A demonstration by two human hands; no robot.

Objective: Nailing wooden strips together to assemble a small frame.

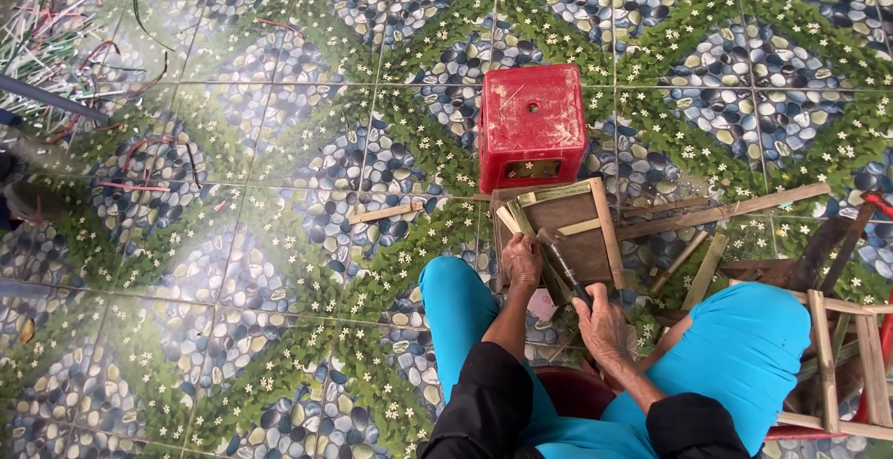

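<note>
Right hand (603,322) fisted around hammer (564,266), left hand (521,260) pressing bamboo strip (523,224)

I see a red plastic stool (531,124) standing on the tiled floor (279,236), which has a pattern of pebbles, green leaves and small white flowers. A short piece of bamboo (384,212) lies alone on the tiles, to the left of the stool. On the right a long wooden slat (735,208) lies at an angle, and near the right edge I see a frame of bamboo sticks (842,366). In the upper left corner lies a heap of thin strips (46,40), green, white and red.
</note>
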